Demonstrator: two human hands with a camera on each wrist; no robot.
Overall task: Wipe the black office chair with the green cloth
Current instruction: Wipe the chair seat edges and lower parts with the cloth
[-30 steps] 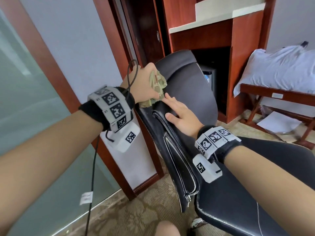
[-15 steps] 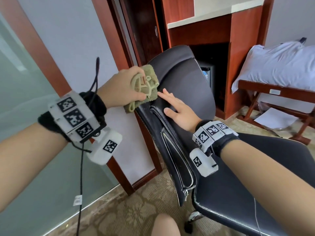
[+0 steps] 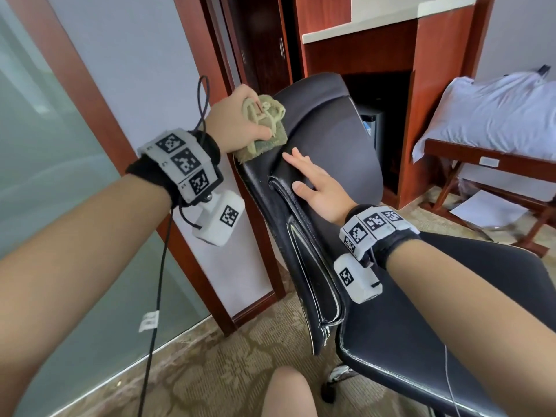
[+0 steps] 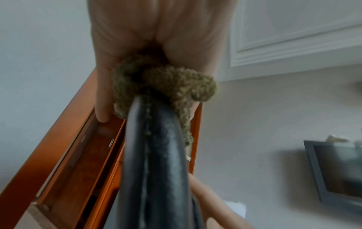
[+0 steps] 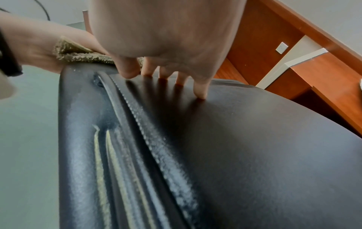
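The black office chair (image 3: 337, 139) stands in front of me, its backrest edge (image 4: 154, 155) toward me and its seat (image 3: 451, 326) at lower right. My left hand (image 3: 237, 124) grips the bunched green cloth (image 3: 264, 127) and holds it over the upper left edge of the backrest; the left wrist view shows the cloth (image 4: 166, 83) wrapped over that edge. My right hand (image 3: 313, 185) lies flat on the front of the backrest just below the cloth, fingers straight. In the right wrist view its fingertips (image 5: 199, 93) press on the black leather (image 5: 254, 147).
A red-brown wooden door frame (image 3: 210, 191) and grey wall stand close behind the chair on the left. A wooden desk unit (image 3: 430, 85) is behind it. A wooden stand with white bedding (image 3: 496, 115) is at right. Patterned carpet (image 3: 210, 371) below; a black cable (image 3: 156, 296) hangs from my left wrist.
My left hand with the cloth slid back down along the backrest's edge, then up toward the top again. My right hand stayed flat on the backrest.
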